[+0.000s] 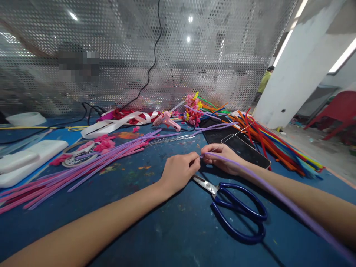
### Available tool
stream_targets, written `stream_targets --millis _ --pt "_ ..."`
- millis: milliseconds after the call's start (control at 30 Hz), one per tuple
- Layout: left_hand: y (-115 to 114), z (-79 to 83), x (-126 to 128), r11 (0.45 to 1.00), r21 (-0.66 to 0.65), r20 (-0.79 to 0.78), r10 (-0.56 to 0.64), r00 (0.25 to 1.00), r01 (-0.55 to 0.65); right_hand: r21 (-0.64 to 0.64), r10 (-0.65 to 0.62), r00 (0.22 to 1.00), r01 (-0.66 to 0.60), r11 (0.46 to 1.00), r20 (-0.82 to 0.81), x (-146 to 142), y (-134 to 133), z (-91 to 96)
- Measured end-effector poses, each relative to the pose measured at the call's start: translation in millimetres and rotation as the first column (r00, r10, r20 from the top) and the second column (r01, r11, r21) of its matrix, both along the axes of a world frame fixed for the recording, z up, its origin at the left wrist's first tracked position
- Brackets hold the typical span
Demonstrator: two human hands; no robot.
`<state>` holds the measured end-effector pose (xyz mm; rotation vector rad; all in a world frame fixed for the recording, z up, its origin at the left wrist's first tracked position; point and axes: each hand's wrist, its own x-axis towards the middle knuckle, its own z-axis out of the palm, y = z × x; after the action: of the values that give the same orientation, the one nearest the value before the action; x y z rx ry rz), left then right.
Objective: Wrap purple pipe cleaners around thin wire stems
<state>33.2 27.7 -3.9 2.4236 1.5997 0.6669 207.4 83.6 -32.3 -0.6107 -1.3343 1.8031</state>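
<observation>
My left hand [179, 171] and my right hand [222, 157] meet over the blue table [139, 215], fingers pinched together. Both grip the tip of a long lilac pipe cleaner [280, 196], which runs back along my right forearm toward the lower right corner. A thin wire seems to stick out from the pinch toward the phone; I cannot make it out clearly. Blue-handled scissors [236, 205] lie partly open just below my hands, blades pointing at my left hand.
A pile of pink and purple pipe cleaners [83, 167] spreads across the left. Orange, red and other coloured ones [278, 148] lie at right beside a dark phone [244, 150]. A pink glue gun [168, 120], white ribbon [111, 124] and perforated metal screen [167, 55] stand behind.
</observation>
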Motion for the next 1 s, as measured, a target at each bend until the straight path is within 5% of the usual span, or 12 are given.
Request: stream_targets --millis 467,733,1000 --pt "-1.5 0.7 -0.2 0.999 0.021 0.009 -0.045 0.999 0.045 -0.005 0.042 0.995 -0.042 0.999 0.094 1.6 0.4 4.1" --pt "3.5 -1.4 -3.7 0.993 -0.018 0.198 -0.107 0.974 0.113 0.211 -0.134 0.966 0.087 0.974 0.22 -2.5 -5.2 3.9" --pt "2.7 -1.2 -3.2 0.997 0.0 0.167 -0.075 0.983 0.077 0.045 0.074 0.971 -0.086 0.995 0.229 -1.0 -4.5 7.7"
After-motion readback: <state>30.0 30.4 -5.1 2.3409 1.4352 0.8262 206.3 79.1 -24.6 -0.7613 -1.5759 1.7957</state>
